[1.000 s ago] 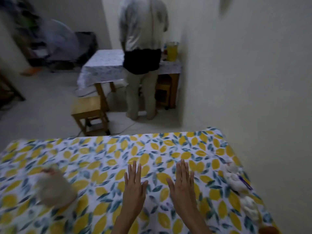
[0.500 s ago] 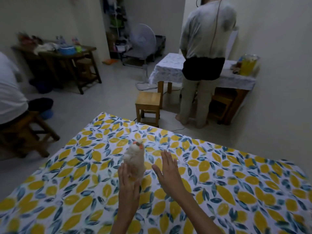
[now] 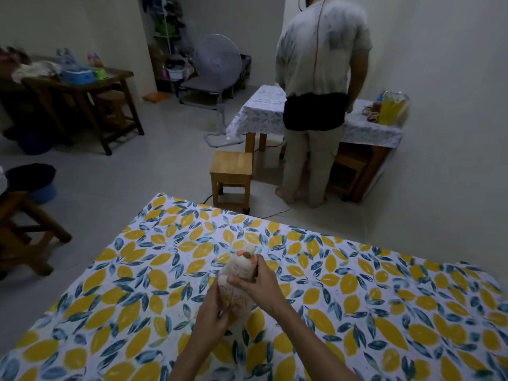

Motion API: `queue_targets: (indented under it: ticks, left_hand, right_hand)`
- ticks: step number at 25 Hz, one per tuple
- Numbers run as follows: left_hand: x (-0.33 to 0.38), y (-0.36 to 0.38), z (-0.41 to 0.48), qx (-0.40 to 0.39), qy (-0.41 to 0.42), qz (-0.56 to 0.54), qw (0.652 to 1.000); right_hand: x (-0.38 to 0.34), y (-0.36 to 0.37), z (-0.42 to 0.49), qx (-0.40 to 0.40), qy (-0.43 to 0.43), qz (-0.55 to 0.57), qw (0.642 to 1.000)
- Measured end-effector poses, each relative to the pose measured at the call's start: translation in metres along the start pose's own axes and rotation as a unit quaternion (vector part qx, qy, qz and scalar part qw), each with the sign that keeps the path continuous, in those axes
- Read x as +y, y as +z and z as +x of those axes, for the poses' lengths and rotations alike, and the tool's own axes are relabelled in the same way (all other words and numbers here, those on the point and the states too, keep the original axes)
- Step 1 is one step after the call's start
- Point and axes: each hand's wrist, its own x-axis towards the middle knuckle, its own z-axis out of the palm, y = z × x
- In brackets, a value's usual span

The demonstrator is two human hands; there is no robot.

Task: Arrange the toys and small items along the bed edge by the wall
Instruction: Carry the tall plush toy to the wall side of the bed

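A bed [image 3: 343,312] fills the lower part of the frame, covered by a white sheet printed with yellow lemons and blue-green leaves. At lower centre a pale plush toy [image 3: 242,273] stands on the sheet. The rest of the sheet shows only its pattern.

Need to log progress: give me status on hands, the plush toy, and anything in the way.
Left hand and right hand both closed on plush toy. Toy held mid-bed, not at wall. Nothing in the way.
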Motion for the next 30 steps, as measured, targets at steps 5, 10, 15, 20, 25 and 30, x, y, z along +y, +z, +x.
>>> queue_targets:
  ticks: [5, 10, 15, 20, 25, 30]
  left_hand:
    - [0.024, 0.033, 0.036, -0.078, 0.055, 0.01, 0.995]
    - [0.113, 0.156, 0.082, -0.236, 0.133, 0.044, 0.962]
    - [0.206, 0.335, 0.085, -0.303, 0.191, 0.087, 0.93]
    - [0.273, 0.475, 0.075, -0.324, 0.195, 0.071, 0.923]
    - [0.281, 0.546, 0.086, -0.337, 0.201, 0.091, 0.915]
    - [0.288, 0.557, 0.08, -0.34, 0.195, 0.131, 0.911]
  right_hand:
    - [0.005, -0.055, -0.017, 0.138, 0.007, 0.003, 0.99]
    - [0.043, -0.202, -0.069, 0.334, 0.071, -0.012, 0.94]
    - [0.093, -0.352, -0.137, 0.495, 0.128, -0.039, 0.858]
    - [0.139, -0.467, -0.168, 0.581, 0.171, -0.097, 0.79]
    - [0.181, -0.515, -0.177, 0.593, 0.201, -0.09, 0.775]
    - [0.209, -0.52, -0.18, 0.589, 0.209, -0.074, 0.777]
